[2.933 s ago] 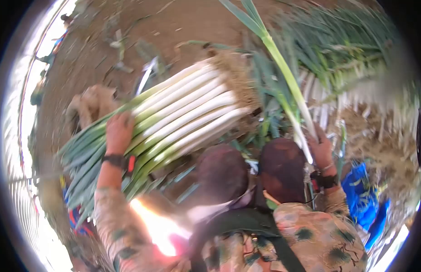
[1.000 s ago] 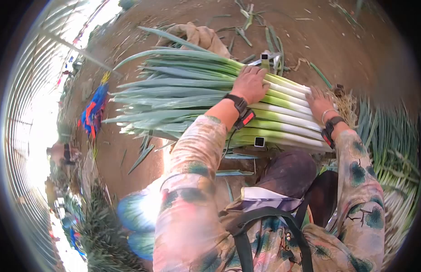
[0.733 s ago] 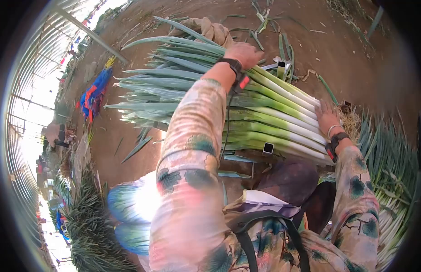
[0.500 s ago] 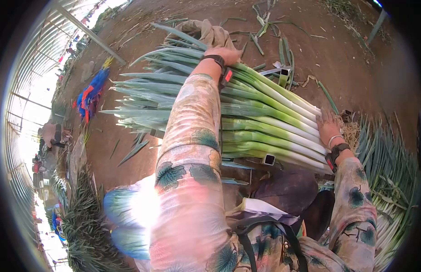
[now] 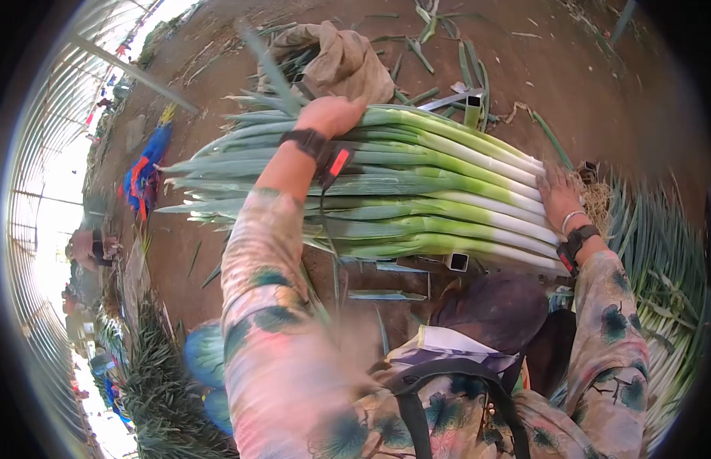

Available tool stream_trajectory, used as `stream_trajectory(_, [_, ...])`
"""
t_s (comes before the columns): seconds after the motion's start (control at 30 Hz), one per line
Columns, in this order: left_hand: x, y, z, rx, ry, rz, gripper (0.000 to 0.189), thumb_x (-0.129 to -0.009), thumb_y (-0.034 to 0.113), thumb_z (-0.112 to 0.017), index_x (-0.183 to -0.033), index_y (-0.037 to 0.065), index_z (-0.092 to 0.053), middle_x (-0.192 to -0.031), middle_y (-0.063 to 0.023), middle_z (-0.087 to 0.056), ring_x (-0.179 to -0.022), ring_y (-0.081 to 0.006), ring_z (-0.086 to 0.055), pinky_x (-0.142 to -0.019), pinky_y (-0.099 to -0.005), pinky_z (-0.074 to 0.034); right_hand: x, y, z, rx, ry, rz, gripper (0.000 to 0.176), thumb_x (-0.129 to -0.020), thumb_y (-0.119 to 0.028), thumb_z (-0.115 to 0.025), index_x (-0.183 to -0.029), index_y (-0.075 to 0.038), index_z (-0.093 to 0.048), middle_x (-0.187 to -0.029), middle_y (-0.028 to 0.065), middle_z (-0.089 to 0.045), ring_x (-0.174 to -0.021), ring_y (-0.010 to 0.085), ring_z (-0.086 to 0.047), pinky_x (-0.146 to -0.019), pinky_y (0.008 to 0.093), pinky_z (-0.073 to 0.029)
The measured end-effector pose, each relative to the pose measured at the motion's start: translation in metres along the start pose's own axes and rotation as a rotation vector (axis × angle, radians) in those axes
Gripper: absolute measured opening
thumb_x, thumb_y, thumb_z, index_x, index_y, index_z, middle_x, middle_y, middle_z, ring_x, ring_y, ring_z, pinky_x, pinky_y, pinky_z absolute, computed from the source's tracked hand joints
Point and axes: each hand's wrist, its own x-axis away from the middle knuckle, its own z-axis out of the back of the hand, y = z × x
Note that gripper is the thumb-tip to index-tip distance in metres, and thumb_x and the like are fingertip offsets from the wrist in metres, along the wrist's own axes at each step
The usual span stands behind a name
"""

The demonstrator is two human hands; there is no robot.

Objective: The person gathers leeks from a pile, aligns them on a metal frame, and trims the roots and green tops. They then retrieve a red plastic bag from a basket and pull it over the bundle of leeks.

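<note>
A broad layer of long green onions (image 5: 440, 180) lies side by side, white root ends to the right and leaves to the left. At the far edge of the leaves, my left hand (image 5: 332, 116) is closed, with a loose green onion leaf (image 5: 268, 65) sticking up from it, blurred. My right hand (image 5: 560, 197) rests flat with fingers stretched over the white ends, next to the roots (image 5: 596, 197). A metal frame (image 5: 456, 262) shows at the near and far edges of the onions.
Behind the onions stands a tan cloth sack (image 5: 344, 61). Heaps of green onions lie at the right (image 5: 654, 268) and lower left (image 5: 160, 382). Leaf scraps (image 5: 553, 141) litter the soil. A blue and red bundle (image 5: 146, 170) lies to the left. Another person (image 5: 94, 249) is at the far left.
My left hand has moved left along the leaves, with the loose leaf swinging left too. My right hand stays at the white ends. More of the sack now shows.
</note>
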Motion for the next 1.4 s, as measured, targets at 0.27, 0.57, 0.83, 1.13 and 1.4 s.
stream_trajectory(0.27, [-0.015,-0.020,-0.031,-0.236,0.470,-0.102,0.044,-0.095,0.045,-0.038,-0.126,0.021,-0.057,-0.123,-0.0162,-0.058,-0.127,-0.0336,-0.045,-0.104,-0.0465,-0.036,0.002,-0.009,0.007,-0.075,-0.032,-0.044,0.061,-0.101,-0.048,-0.025,-0.149,-0.010,-0.027,-0.154,0.0121,-0.027,-0.143,0.0304,-0.022,-0.118,0.0450,-0.013])
stream_trajectory(0.57, [-0.003,0.137,0.026,-0.171,0.338,-0.507,0.026,-0.087,0.022,-0.052,-0.103,0.007,-0.066,-0.097,-0.0174,-0.068,-0.089,-0.0367,-0.065,-0.078,-0.0459,-0.053,-0.017,0.006,-0.013,-0.040,-0.022,-0.031,0.066,-0.099,-0.055,-0.023,-0.151,-0.015,-0.024,-0.157,0.0089,-0.023,-0.142,0.0364,-0.022,-0.118,0.0455,-0.013])
stream_trajectory(0.83, [0.022,0.216,-0.086,-0.005,0.409,-0.562,0.061,-0.095,0.048,-0.041,-0.138,0.006,-0.044,-0.142,-0.0172,-0.044,-0.135,-0.0301,-0.036,-0.113,-0.0430,-0.024,-0.021,0.008,-0.019,0.019,-0.019,-0.030,0.067,-0.098,-0.057,-0.022,-0.151,-0.015,-0.024,-0.156,0.0097,-0.025,-0.141,0.0365,-0.024,-0.117,0.0458,-0.015])
stream_trajectory(1.13, [0.028,0.214,-0.079,0.030,0.275,-0.525,0.060,-0.094,0.048,-0.042,-0.137,0.007,-0.046,-0.143,-0.0116,-0.044,-0.135,-0.0258,-0.036,-0.114,-0.0410,-0.022,0.026,0.023,-0.017,0.147,0.054,0.291,0.069,-0.097,-0.052,-0.035,-0.148,-0.006,-0.029,-0.152,0.0177,-0.030,-0.140,0.0369,-0.028,-0.112,0.0495,-0.026])
stream_trajectory(1.4, [0.025,0.216,-0.083,-0.061,0.269,-0.523,0.059,-0.095,0.043,-0.041,-0.136,0.002,-0.045,-0.141,-0.0178,-0.046,-0.132,-0.0328,-0.041,-0.112,-0.0465,-0.027,0.078,-0.006,-0.042,0.067,0.269,-0.003,0.073,-0.092,-0.054,-0.044,-0.150,-0.012,-0.028,-0.155,0.0132,-0.025,-0.144,0.0323,-0.021,-0.115,0.0529,-0.014])
